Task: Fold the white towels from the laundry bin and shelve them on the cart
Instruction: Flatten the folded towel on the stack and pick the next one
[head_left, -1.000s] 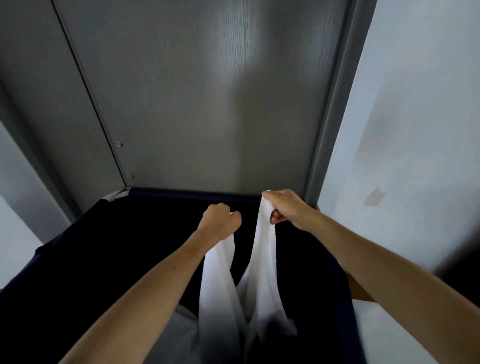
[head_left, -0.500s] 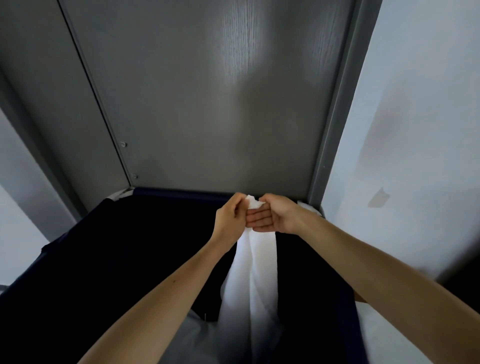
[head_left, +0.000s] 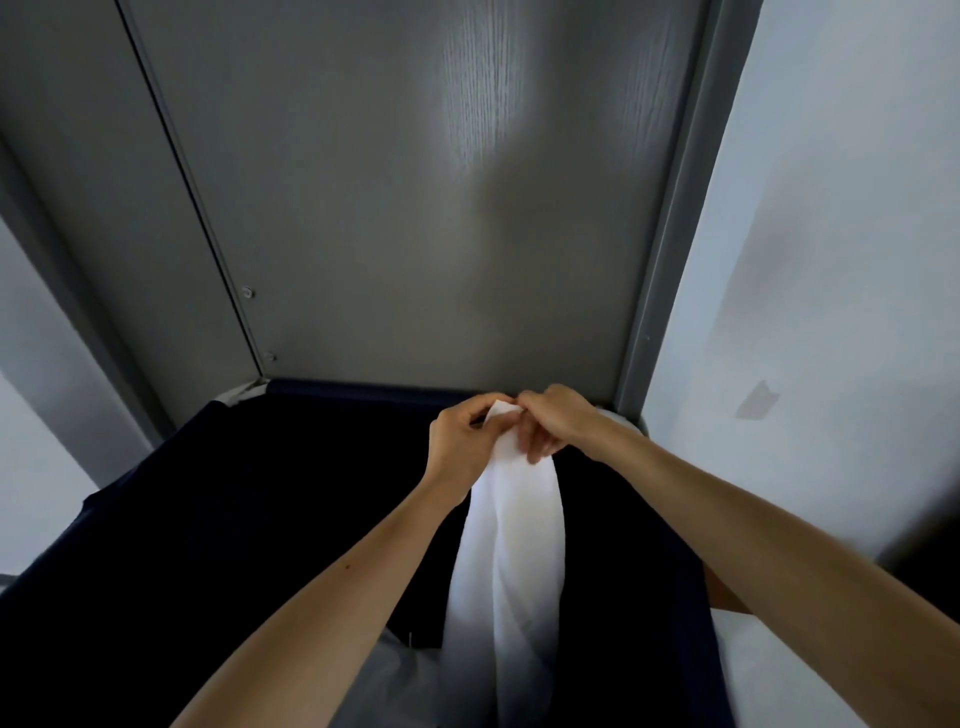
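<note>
Head view, left hand (head_left: 460, 447), right hand (head_left: 558, 423) pinching limp white towel (head_left: 511, 545)

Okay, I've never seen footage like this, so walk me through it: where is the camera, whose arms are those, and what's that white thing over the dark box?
There is no machine here. A person wears a wide-angle camera on the head, so you look forward and down along their own bare arms. The left hand and the right hand meet, and both pinch the top edge of a white towel, which hangs down in a long loose drape. Under it is the laundry bin, a deep box of dark fabric. More pale cloth lies at its bottom. Behind the bin stands a grey panel, with a white wall on the right. The cart is not in view.
</note>
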